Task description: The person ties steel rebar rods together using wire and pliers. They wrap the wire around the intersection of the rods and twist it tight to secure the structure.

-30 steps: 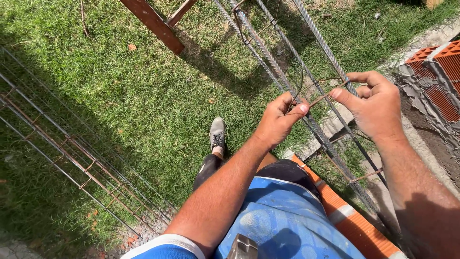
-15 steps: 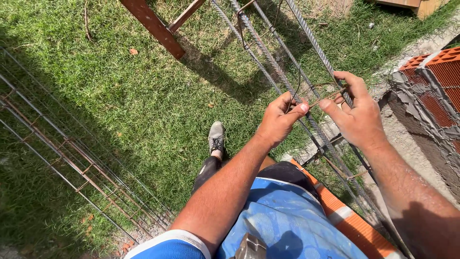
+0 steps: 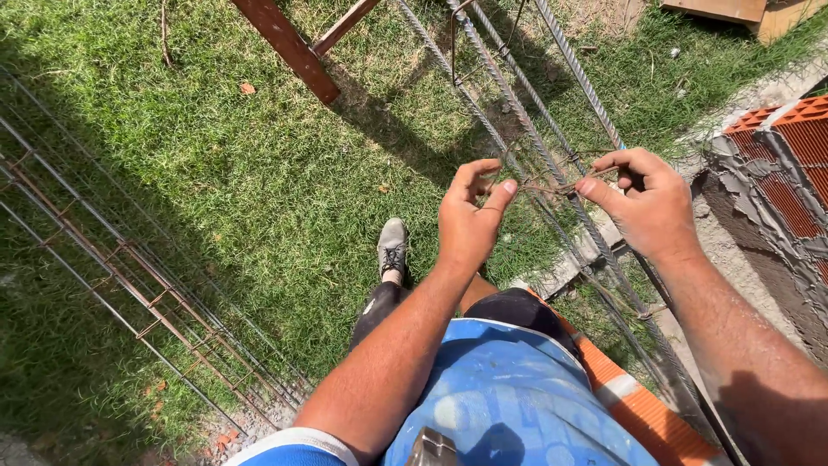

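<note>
A cage of long ribbed steel bars (image 3: pixel 500 95) runs from the top of the view down to the lower right. A thin rusty tie wire (image 3: pixel 545 186) crosses one bar. My left hand (image 3: pixel 468 220) pinches the wire's left end between thumb and forefinger, the other fingers spread. My right hand (image 3: pixel 645 200) pinches the wire's right end against the bars, its fingers curled. The two hands are a short gap apart, with the wire stretched between them.
A second rebar cage (image 3: pixel 129 285) lies on the grass at left. A rusty red steel post (image 3: pixel 289 47) slants across the top. A rough brick-and-mortar wall (image 3: pixel 776 164) stands at right. My shoe (image 3: pixel 392 247) is on the grass below the hands.
My left hand has slid left and loosened from a fist into a fingertip pinch. My right hand has shifted slightly along the bars. The view tilted a little.
</note>
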